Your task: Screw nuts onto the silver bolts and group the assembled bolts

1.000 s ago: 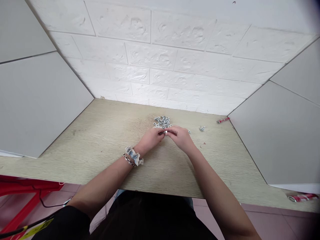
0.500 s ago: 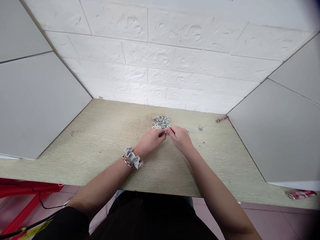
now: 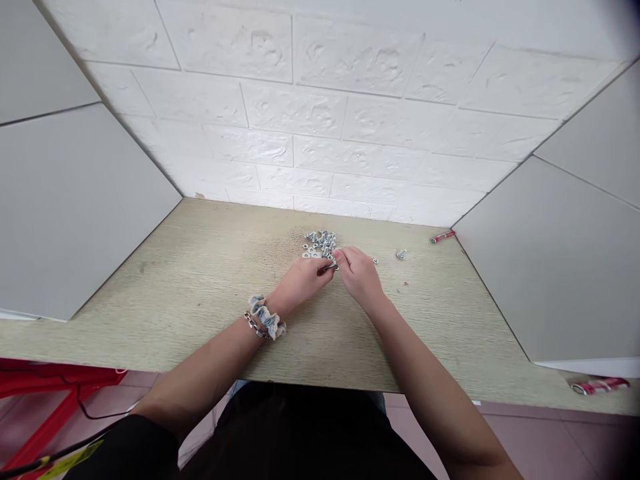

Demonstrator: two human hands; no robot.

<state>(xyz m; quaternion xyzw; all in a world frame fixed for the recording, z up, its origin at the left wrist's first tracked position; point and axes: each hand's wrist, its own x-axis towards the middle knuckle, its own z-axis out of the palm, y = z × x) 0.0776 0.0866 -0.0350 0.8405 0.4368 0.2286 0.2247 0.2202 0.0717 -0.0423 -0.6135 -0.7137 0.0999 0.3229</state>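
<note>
Metal piece [image 3: 329,267], one, mostly hidden: my left hand [image 3: 307,278] pinches it nearside of the bolt pile [image 3: 326,243]. Whether my curled right hand [image 3: 361,279] grips anything, I cannot tell. One bolt [image 3: 401,255] lies right of the pile.

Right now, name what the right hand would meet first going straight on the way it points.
Probably the pile of metal bolts, just beyond the right hand in the picture, though depth there is hard to judge.
</note>
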